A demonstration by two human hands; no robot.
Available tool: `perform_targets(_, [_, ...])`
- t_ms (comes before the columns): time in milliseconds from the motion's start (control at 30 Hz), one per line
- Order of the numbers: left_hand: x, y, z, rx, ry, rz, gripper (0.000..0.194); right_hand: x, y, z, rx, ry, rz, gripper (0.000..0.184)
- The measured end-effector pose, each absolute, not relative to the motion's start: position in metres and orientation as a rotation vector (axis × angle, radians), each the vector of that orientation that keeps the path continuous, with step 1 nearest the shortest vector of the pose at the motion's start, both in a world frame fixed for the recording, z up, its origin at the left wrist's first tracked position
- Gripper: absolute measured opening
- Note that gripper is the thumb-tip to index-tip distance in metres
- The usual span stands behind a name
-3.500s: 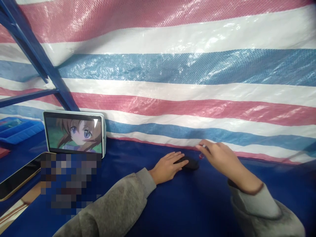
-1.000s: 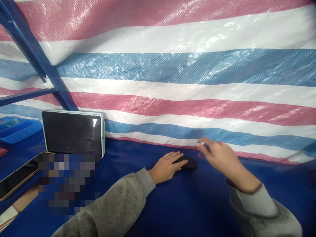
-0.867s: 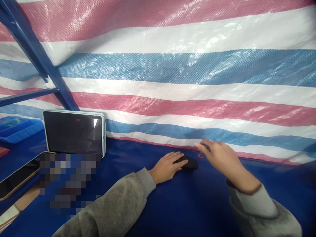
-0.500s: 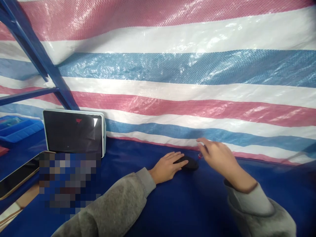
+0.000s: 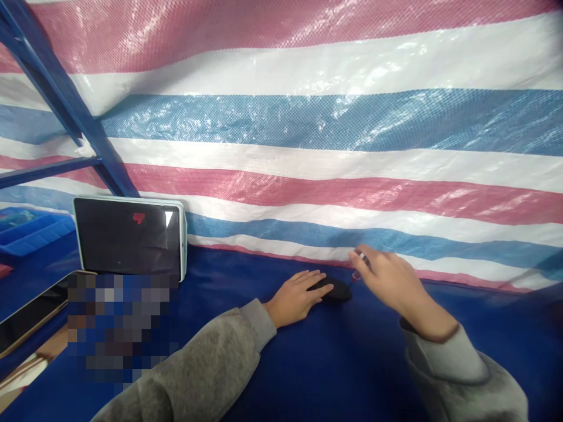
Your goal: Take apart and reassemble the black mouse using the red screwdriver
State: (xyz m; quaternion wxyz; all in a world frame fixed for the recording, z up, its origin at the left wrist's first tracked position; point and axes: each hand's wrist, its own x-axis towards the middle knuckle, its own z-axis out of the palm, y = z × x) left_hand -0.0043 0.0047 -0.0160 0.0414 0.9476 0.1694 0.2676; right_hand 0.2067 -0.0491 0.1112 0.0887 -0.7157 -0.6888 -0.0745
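Note:
My left hand (image 5: 297,298) lies over the left end of a flat black oval object that looks like a computer mouse (image 5: 338,289), its thumb and fingers holding it down on the blue table. To the right, my right hand (image 5: 387,278) is closed with bent fingers around a slim screwdriver-like tool (image 5: 362,258). A dark and white band shows on the tool between the fingers. Its reddish lower part points down beside the right end of the black object. Whether the tip touches anything, I cannot tell.
A tablet in a pale case (image 5: 129,237) stands at the left. Near it lie a phone (image 5: 37,310) and a blue tray (image 5: 39,231). Another person's sleeve (image 5: 24,375) shows at lower left, beside a pixelated patch. Striped sheeting (image 5: 329,123) hangs behind the table (image 5: 308,375).
The fingers of my right hand have curled and shifted around the tool, so its banded handle shows more. My left hand and the black object stay in place. The view has moved slightly.

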Motion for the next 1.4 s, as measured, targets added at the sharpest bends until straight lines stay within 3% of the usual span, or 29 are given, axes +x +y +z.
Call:
perform_targets(133, [-0.0044, 0.0046, -0.0159, 2.895, 0.527, 0.807, 0.04, 0.206, -0.0494, 0.1114, -2.097, -2.062, -0.21, 0.028])
perform_targets(267, [-0.0046, 0.0045, -0.0158, 2.895, 0.533, 0.804, 0.04, 0.2046, -0.0489, 0.1104, -2.152, -2.044, -0.234, 0.038])
perform_targets(467, [-0.0049, 0.0048, -0.0166, 2.891, 0.538, 0.8, 0.041, 0.205, -0.0483, 0.1095, -2.069, -2.057, -0.202, 0.029])
perform_targets(600, [-0.005, 0.005, -0.0169, 2.888, 0.54, 0.795, 0.041, 0.2057, -0.0485, 0.1098, -2.139, -2.026, -0.201, 0.038])
perform_targets(767, [-0.0048, 0.0046, -0.0167, 2.889, 0.546, 0.801, 0.04, 0.2048, -0.0493, 0.1105, -2.102, -2.048, -0.206, 0.028])
perform_targets(933, [-0.0049, 0.0043, -0.0158, 2.9, 0.551, 0.785, 0.04, 0.2056, -0.0489, 0.1089, -2.187, -2.014, -0.275, 0.036])
perform_targets(1100, [-0.0048, 0.0045, -0.0163, 2.898, 0.563, 0.78, 0.04, 0.2068, -0.0484, 0.1086, -2.128, -2.032, -0.234, 0.026])
perform_targets(1267, [-0.0048, 0.0039, -0.0153, 2.89, 0.555, 0.782, 0.04, 0.2059, -0.0485, 0.1093, -2.153, -2.013, -0.199, 0.035])
perform_targets(1400, [-0.0049, 0.0039, -0.0145, 2.881, 0.556, 0.779, 0.04, 0.2048, -0.0493, 0.1102, -2.104, -2.01, -0.24, 0.024])
